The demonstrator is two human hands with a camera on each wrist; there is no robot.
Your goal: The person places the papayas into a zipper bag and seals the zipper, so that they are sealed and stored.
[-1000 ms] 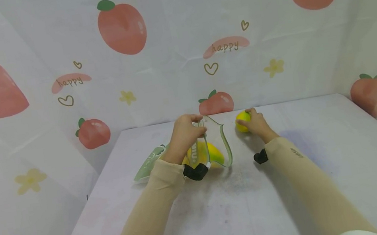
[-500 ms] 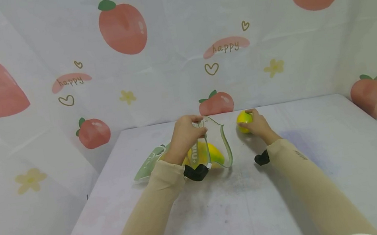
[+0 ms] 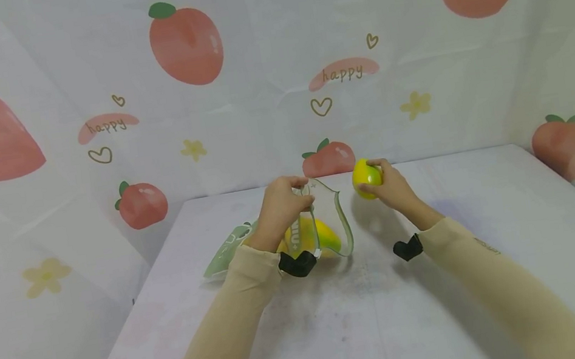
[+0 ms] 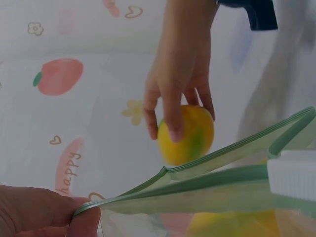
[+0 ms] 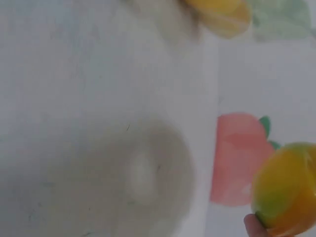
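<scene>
My left hand [image 3: 283,208] pinches the top edge of a clear zip bag [image 3: 345,220] with green trim, and its mouth gapes toward the right. Inside the bag lies a yellow-green fruit [image 3: 326,235], seen through the plastic. My right hand [image 3: 398,189] grips a yellow-green mango [image 3: 366,178], raised above the table to the right of the bag. In the left wrist view this mango [image 4: 192,138] hangs from the right fingers just beyond the bag's green rim [image 4: 222,178]. The right wrist view shows the mango [image 5: 284,190] with a fingertip against it.
A green printed part of a bag [image 3: 229,254] lies to the left, partly behind the left wrist; whether it is separate I cannot tell. A white zip slider [image 4: 294,174] sits on the bag's edge. Behind the white table [image 3: 342,331] hangs a fruit-print cloth [image 3: 252,86].
The right hand has lifted the mango off the table and brought it slightly left, toward the bag. The left hand and the bag have stayed put.
</scene>
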